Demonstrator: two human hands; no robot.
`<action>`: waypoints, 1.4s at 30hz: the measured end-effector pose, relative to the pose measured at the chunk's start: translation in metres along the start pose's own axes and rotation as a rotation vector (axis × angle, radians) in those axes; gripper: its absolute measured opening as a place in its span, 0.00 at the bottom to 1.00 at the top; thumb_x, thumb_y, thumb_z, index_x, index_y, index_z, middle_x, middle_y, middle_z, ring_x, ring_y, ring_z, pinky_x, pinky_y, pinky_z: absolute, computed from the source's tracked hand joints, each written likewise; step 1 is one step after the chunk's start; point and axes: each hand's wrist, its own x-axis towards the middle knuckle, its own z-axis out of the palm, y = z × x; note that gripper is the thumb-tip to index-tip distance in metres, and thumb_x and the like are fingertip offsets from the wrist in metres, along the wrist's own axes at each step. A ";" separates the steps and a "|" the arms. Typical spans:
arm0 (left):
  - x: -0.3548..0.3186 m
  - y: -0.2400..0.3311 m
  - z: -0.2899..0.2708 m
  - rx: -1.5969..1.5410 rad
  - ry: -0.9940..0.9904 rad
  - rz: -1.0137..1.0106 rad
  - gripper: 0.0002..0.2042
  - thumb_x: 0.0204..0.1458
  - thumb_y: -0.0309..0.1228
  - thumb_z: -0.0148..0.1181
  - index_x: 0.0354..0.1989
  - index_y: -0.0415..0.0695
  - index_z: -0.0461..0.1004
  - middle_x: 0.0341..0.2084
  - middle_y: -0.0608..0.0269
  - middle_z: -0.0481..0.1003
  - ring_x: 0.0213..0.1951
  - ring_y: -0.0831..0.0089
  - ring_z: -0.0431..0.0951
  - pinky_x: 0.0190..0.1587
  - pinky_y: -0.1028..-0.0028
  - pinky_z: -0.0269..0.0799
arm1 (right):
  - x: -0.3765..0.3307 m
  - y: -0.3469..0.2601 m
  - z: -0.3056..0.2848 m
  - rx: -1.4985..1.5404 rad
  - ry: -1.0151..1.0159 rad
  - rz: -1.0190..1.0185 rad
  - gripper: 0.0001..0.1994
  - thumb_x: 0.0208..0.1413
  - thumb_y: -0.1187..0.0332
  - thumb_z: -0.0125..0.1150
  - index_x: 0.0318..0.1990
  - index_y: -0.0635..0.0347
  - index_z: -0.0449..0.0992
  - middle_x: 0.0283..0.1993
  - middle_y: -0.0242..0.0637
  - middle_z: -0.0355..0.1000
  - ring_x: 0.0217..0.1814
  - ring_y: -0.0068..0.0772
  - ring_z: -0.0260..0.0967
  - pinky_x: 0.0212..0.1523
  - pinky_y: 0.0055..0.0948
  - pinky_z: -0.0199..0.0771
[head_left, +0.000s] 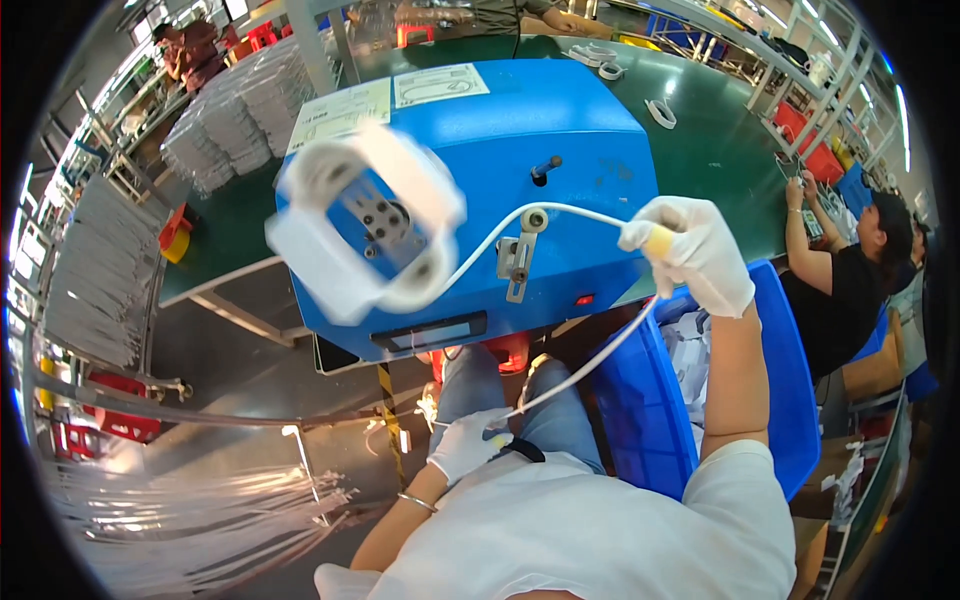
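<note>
A blue winding machine stands on the green bench before me. On its front a white winding former is smeared by motion around a metal hub. From the former a white cable runs over a small guide roller to my right hand. That white-gloved hand is closed around the cable, with a yellowish pad or wrap at its fingers. Below it, the cable sags down to my left hand, also gloved, near my lap. Its fingers are curled round the cable, partly hidden.
At my right sits a blue bin with white pieces inside. Coiled cables lie on the bench. Wrapped white stacks and a tape dispenser are left. Long white cables hang lower left. A co-worker sits right.
</note>
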 end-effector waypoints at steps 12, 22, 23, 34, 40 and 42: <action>0.002 0.005 0.000 -0.031 -0.141 0.038 0.13 0.51 0.32 0.58 0.46 0.49 0.76 0.38 0.59 0.78 0.39 0.69 0.78 0.46 0.73 0.71 | -0.015 0.012 -0.010 0.143 -0.011 0.061 0.13 0.53 0.63 0.61 0.26 0.66 0.74 0.20 0.33 0.70 0.10 0.19 0.62 0.10 0.15 0.58; 0.018 0.119 -0.053 0.085 -0.152 0.510 0.16 0.51 0.29 0.57 0.50 0.43 0.73 0.36 0.58 0.76 0.38 0.66 0.75 0.44 0.71 0.69 | -0.007 -0.007 0.012 0.115 -0.129 -0.005 0.12 0.54 0.63 0.61 0.27 0.65 0.75 0.22 0.31 0.70 0.12 0.18 0.63 0.14 0.14 0.59; 0.015 0.127 -0.065 0.180 -0.116 0.641 0.17 0.51 0.30 0.57 0.51 0.43 0.72 0.36 0.58 0.76 0.39 0.64 0.75 0.44 0.70 0.69 | -0.006 -0.009 0.014 0.115 -0.125 -0.010 0.12 0.54 0.63 0.61 0.27 0.65 0.75 0.22 0.31 0.70 0.12 0.18 0.63 0.14 0.14 0.59; -0.058 0.234 -0.257 0.307 0.354 0.620 0.12 0.45 0.15 0.57 0.39 0.37 0.78 0.31 0.62 0.78 0.34 0.77 0.76 0.38 0.77 0.72 | 0.077 -0.043 0.022 -0.803 0.235 -0.912 0.06 0.48 0.67 0.65 0.27 0.59 0.78 0.26 0.36 0.73 0.23 0.29 0.69 0.25 0.24 0.67; 0.025 0.266 -0.299 0.513 0.264 0.949 0.10 0.48 0.17 0.55 0.36 0.38 0.80 0.37 0.59 0.78 0.38 0.75 0.76 0.46 0.79 0.70 | 0.168 -0.077 0.063 -0.880 0.279 -1.097 0.07 0.51 0.62 0.61 0.31 0.52 0.80 0.30 0.33 0.76 0.30 0.33 0.74 0.32 0.26 0.74; 0.031 0.265 -0.302 0.566 0.220 0.979 0.10 0.46 0.18 0.56 0.35 0.39 0.80 0.36 0.58 0.79 0.36 0.72 0.76 0.45 0.77 0.71 | 0.170 -0.086 0.086 -0.850 0.213 -1.091 0.06 0.52 0.64 0.59 0.33 0.51 0.81 0.31 0.35 0.77 0.31 0.35 0.74 0.36 0.28 0.75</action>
